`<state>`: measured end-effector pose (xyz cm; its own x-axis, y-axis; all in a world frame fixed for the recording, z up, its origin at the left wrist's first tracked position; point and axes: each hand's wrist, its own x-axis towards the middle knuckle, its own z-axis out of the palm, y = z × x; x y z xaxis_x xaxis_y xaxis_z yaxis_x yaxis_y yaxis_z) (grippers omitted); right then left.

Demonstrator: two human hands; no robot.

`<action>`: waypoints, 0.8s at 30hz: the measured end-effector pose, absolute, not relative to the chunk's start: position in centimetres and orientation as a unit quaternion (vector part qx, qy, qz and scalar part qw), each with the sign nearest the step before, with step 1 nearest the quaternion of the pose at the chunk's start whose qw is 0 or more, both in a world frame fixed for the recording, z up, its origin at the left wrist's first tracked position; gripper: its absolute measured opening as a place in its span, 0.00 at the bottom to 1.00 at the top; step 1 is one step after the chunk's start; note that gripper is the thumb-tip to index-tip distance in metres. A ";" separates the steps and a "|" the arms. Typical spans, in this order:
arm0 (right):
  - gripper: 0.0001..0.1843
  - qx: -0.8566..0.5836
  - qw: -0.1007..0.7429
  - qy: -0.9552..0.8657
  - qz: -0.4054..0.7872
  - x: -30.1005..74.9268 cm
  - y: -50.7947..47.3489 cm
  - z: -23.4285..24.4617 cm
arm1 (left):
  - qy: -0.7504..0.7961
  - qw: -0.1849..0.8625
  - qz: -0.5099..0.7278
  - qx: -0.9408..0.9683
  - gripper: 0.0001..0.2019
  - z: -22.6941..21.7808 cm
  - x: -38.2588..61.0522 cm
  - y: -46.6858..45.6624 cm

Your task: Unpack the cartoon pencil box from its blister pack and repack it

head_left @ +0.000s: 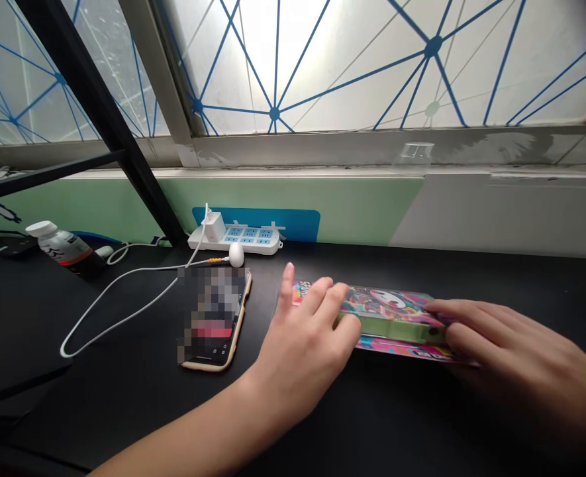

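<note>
A flat, brightly printed package (387, 301) with a green plastic side lies tilted on the black desk, a cartoon figure on its upper face. Below the green side, a second printed layer (402, 348) sticks out toward me. My left hand (307, 338) grips the package's left part, thumb near the green side and fingers over the top, one finger raised. At the right end, my right hand (511, 351) holds the corner, fingers on top; its thumb is hidden and the hand is slightly blurred.
Left of my left hand lies a phone (218, 324) with a partly pixelated screen. A white power strip (253, 238) with a plugged-in charger stands against the wall, its white cable (118, 324) looping left. A bottle (67, 248) and a black metal frame (104, 112) are farther left.
</note>
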<state>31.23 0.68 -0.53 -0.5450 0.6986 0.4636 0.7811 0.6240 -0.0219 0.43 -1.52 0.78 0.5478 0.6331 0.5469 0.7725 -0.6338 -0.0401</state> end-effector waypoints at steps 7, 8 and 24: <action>0.05 -0.287 0.155 -0.935 -0.142 30.8 2.4 -1.0 | -0.413 0.009 -0.232 -0.881 0.21 0.1 0.4 -0.4; 0.05 -0.279 0.154 -0.938 -0.139 30.9 2.4 -1.0 | -0.431 0.011 -0.221 -0.874 0.24 0.1 0.3 -0.2; 0.33 -0.440 0.236 -0.865 -0.037 32.3 3.1 -0.1 | -0.436 0.067 -0.230 -0.867 0.41 -0.4 -0.1 0.3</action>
<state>32.31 3.12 -0.07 -0.5008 0.7447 0.4411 0.7797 0.6095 -0.1437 -0.13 0.28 -0.36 0.5136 0.7264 0.4567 0.7876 -0.6103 0.0848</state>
